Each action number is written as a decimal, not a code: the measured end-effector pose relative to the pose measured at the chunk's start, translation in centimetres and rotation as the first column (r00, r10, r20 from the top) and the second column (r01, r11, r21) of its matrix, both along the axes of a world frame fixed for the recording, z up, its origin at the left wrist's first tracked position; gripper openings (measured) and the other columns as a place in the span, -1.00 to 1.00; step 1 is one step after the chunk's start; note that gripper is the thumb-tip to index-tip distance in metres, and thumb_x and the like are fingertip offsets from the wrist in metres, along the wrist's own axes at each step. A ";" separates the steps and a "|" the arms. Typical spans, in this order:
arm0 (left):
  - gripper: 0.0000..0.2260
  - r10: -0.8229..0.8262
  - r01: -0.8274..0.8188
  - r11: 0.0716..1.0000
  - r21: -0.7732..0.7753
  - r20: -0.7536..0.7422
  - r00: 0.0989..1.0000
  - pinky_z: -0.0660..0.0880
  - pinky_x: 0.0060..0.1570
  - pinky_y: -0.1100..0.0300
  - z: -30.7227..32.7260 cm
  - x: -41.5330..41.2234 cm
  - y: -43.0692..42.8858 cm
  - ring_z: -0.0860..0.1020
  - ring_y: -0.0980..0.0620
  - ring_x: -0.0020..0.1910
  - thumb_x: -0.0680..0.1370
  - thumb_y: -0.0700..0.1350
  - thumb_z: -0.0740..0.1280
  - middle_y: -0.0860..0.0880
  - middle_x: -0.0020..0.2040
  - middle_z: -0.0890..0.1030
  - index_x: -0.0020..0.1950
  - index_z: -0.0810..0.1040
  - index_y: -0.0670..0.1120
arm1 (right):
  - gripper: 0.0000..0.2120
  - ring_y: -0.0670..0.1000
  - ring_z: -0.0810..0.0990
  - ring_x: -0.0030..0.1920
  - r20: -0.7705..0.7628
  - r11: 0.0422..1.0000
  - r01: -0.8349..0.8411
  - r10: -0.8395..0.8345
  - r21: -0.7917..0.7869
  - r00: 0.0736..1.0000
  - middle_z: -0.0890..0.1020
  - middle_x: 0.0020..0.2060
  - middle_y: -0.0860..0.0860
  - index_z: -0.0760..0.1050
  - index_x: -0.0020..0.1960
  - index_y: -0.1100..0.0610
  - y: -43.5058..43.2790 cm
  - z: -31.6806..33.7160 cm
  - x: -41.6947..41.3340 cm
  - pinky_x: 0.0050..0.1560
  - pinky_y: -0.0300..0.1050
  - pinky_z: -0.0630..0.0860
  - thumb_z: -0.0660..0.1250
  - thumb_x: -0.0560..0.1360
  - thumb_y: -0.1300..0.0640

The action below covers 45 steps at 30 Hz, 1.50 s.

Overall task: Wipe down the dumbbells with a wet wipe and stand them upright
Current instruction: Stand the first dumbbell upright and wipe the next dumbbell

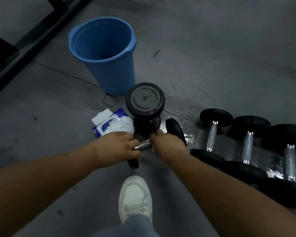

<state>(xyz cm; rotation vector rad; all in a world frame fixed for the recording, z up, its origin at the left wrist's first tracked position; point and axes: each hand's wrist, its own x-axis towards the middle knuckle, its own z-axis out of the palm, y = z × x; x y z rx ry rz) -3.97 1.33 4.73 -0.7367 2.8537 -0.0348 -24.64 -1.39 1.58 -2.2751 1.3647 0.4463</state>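
Black rubber heads cap the lying dumbbell [143,144] on the grey floor [212,57], just before the upright dumbbell [145,100]. Both forearms reach forward and down. The right hand [167,144] curls its fingers round the chrome handle. The left hand [116,146] lies palm-down over the near head; I cannot tell whether it grips. A wet wipe pack [106,124] lies just beyond that hand.

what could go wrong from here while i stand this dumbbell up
The held dumbbell is close in front of the white shoe; if the left hand or right hand slips, it could land on the foot. Its far head is near the upright dumbbell, which a swing might topple. The shiny floor patch by it looks wet, so footing may slip.
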 end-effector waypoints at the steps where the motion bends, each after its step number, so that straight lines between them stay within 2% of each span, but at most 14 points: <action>1: -0.66 -0.009 0.009 1.000 -0.002 0.020 1.000 0.52 -0.24 0.10 0.6 0.0 0.4 0.52 -0.05 -0.24 0.29 -0.23 0.51 -0.03 -0.15 0.54 -0.03 0.50 -0.01 | -0.67 0.25 0.55 0.14 0.002 0.999 0.032 -0.032 -0.005 0.999 0.41 0.23 0.15 0.35 0.31 0.14 0.9 0.6 0.2 -0.02 0.09 0.48 0.14 0.56 0.27; 9: -0.82 -0.293 0.299 0.949 -0.104 0.065 0.954 0.44 -0.17 0.07 4.0 -8.1 3.0 0.52 -0.05 -0.19 0.43 -0.23 0.28 0.00 -0.13 0.53 -0.07 0.49 0.04 | -0.64 0.22 0.55 0.15 -0.033 0.944 0.330 -0.330 0.002 0.944 0.37 0.26 0.16 0.28 0.36 0.14 11.0 4.9 -7.3 0.04 0.05 0.48 0.08 0.58 0.29; 15: -0.82 -0.449 0.450 0.887 -0.099 0.037 0.893 0.36 -0.17 0.10 2.8 -18.2 6.2 0.54 -0.03 -0.20 0.42 -0.20 0.33 0.04 -0.18 0.53 -0.09 0.51 0.08 | -0.70 0.18 0.56 0.13 -0.073 0.857 0.514 -0.510 0.045 0.857 0.41 0.22 0.15 0.31 0.33 0.12 17.7 3.5 -15.9 0.05 0.05 0.48 0.08 0.61 0.23; 22: -0.72 -0.200 0.199 0.977 0.082 0.010 0.980 0.49 -0.25 0.08 -1.9 -24.8 9.9 0.59 -0.07 -0.14 0.31 -0.21 0.47 0.00 -0.13 0.57 -0.04 0.60 0.05 | -0.69 0.17 0.59 0.05 -0.065 0.809 0.587 -0.585 0.031 0.809 0.40 0.22 0.15 0.33 0.31 0.16 20.3 -1.3 -22.0 -0.12 0.00 0.46 0.13 0.58 0.31; 24: -0.74 -0.063 0.069 0.986 0.149 -0.046 0.997 0.53 -0.19 0.08 -3.2 -25.1 11.5 0.61 -0.09 -0.01 0.35 -0.18 0.38 -0.04 -0.01 0.59 0.01 0.61 0.02 | -0.69 0.17 0.60 0.02 -0.071 0.814 0.579 -0.576 0.038 0.815 0.40 0.21 0.14 0.34 0.30 0.15 20.6 -2.6 -22.6 -0.19 -0.02 0.43 0.15 0.57 0.31; 25: -0.68 0.043 -0.033 0.976 0.216 -0.044 0.998 0.55 -0.07 0.03 -3.8 -25.0 12.3 0.56 -0.11 0.17 0.40 -0.20 0.32 -0.08 0.17 0.57 0.13 0.59 0.00 | -0.69 0.17 0.60 0.01 -0.074 0.817 0.575 -0.571 0.051 0.818 0.39 0.21 0.14 0.35 0.30 0.16 20.7 -3.1 -22.7 -0.21 -0.02 0.41 0.16 0.57 0.31; 27: -0.43 0.220 -0.248 0.900 0.358 0.117 0.968 0.40 0.33 -0.02 -4.6 -24.9 14.0 0.16 -0.10 0.55 0.50 -0.21 0.31 -0.11 0.58 0.16 0.50 0.30 -0.02 | -0.70 0.18 0.61 0.00 -0.058 0.818 0.573 -0.570 0.054 0.819 0.38 0.23 0.14 0.35 0.29 0.15 20.8 -4.0 -23.0 -0.23 -0.03 0.39 0.18 0.57 0.28; 29: -0.12 0.363 -0.411 0.808 0.422 0.191 0.912 0.19 0.47 0.04 -5.0 -25.1 14.9 -0.14 -0.03 0.60 0.49 -0.09 0.42 -0.04 0.62 -0.23 0.62 -0.11 -0.06 | -0.72 0.17 0.61 -0.01 -0.019 0.820 0.570 -0.570 0.041 0.821 0.38 0.22 0.13 0.36 0.27 0.13 20.7 -4.3 -23.2 -0.23 -0.03 0.38 0.22 0.56 0.25; 31: 0.10 0.540 -0.550 0.706 0.445 0.163 0.826 0.14 0.51 0.04 -5.6 -25.5 15.2 -0.12 -0.04 0.60 0.40 0.04 0.53 -0.06 0.61 -0.29 0.60 -0.25 -0.10 | -0.71 0.18 0.61 -0.02 0.054 0.811 0.582 -0.585 0.054 0.809 0.41 0.18 0.11 0.33 0.24 0.09 20.5 -4.5 -23.7 -0.22 -0.04 0.41 0.26 0.54 0.22; 33: 0.17 0.669 -0.661 0.589 0.465 0.178 0.721 0.10 0.53 0.02 -6.8 -25.1 15.6 -0.07 -0.06 0.60 0.35 0.10 0.56 -0.08 0.61 -0.26 0.60 -0.27 -0.12 | -0.76 0.20 0.59 -0.09 0.220 0.730 0.680 -0.676 0.073 0.703 0.44 0.11 0.10 0.32 0.16 0.07 20.9 -4.5 -23.5 -0.17 0.05 0.50 0.26 0.53 0.21; 35: 0.18 0.697 -0.691 0.550 0.469 0.198 0.689 0.05 0.52 0.03 -7.7 -24.7 16.5 -0.07 -0.05 0.60 0.36 0.15 0.54 -0.06 0.62 -0.25 0.59 -0.29 -0.11 | -0.90 0.17 0.55 -0.16 0.391 0.542 0.835 -0.791 0.092 0.470 0.45 0.00 0.10 0.36 0.01 0.11 21.7 -4.4 -22.4 -0.15 0.00 0.49 0.26 0.53 0.22; 38: 0.17 0.757 -0.652 0.522 0.549 0.053 0.651 0.10 0.51 0.05 -8.1 -25.2 17.0 -0.05 -0.01 0.60 0.35 0.12 0.55 0.00 0.62 -0.24 0.60 -0.29 -0.03 | -0.94 0.05 0.50 -0.13 0.481 0.299 0.934 -0.859 0.197 0.174 0.46 -0.05 0.08 0.50 -0.07 0.17 22.4 -4.7 -20.1 -0.13 -0.31 0.32 0.37 0.50 0.21; 42: 0.04 0.682 -0.576 0.625 0.527 -0.008 0.732 0.31 0.39 0.01 -7.6 -26.8 15.1 0.17 -0.08 0.55 0.38 0.07 0.54 -0.04 0.63 -0.12 0.62 -0.11 -0.06 | -0.74 -0.07 0.47 -0.05 0.534 0.462 0.858 -0.795 0.224 0.289 0.56 0.01 0.14 0.61 0.07 0.27 21.8 -4.7 -18.1 -0.02 -0.64 0.20 0.29 0.43 0.42; 45: 0.04 0.667 -0.584 0.618 0.526 0.044 0.744 0.29 0.40 -0.01 -7.4 -26.9 14.6 0.16 -0.11 0.55 0.39 0.05 0.53 -0.06 0.63 -0.12 0.62 -0.12 -0.08 | -0.69 -0.07 0.55 -0.04 0.519 0.483 0.835 -0.801 0.262 0.300 0.65 -0.04 0.07 0.65 0.08 0.24 21.5 -4.4 -18.1 -0.07 -0.65 0.22 0.26 0.43 0.45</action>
